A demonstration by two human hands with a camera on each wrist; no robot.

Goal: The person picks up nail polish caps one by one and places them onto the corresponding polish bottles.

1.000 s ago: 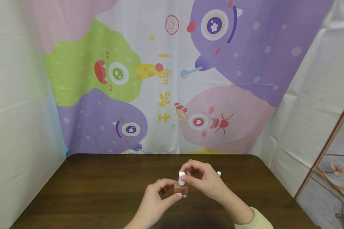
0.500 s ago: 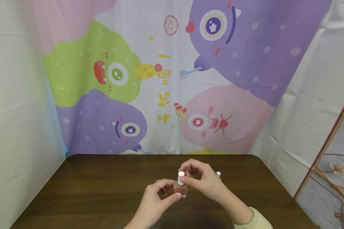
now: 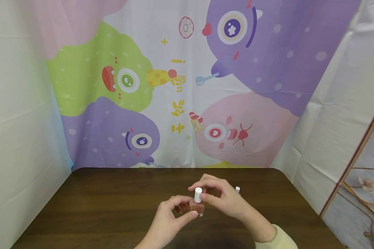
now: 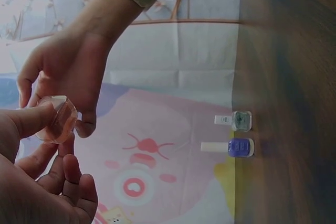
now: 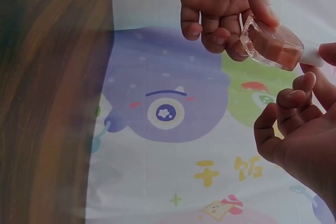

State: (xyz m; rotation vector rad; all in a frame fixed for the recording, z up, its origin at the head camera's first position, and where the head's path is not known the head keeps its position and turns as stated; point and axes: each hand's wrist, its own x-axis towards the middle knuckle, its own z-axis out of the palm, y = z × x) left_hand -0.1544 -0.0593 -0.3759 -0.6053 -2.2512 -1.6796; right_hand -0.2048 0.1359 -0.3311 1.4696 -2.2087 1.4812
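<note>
A small clear bottle of brownish-pink nail polish is held above the table, its white cap upward. My left hand pinches the glass body between thumb and fingers. At the cap is my right hand, thumb against its near side and index finger just behind it. The right wrist view shows the polish bottle with the cap's end between the right thumb and finger. In the left wrist view the bottle hides part of the right fingertips.
Two more polish bottles stand on the dark wooden table: a purple one and a greenish one, both white-capped. In the head view, one white cap shows behind the right hand. A cartoon-printed curtain hangs behind the table.
The right index finger has straightened and shifted left behind the cap, while the thumb has slid slightly right. The left hand keeps its hold on the bottle, almost in place.
</note>
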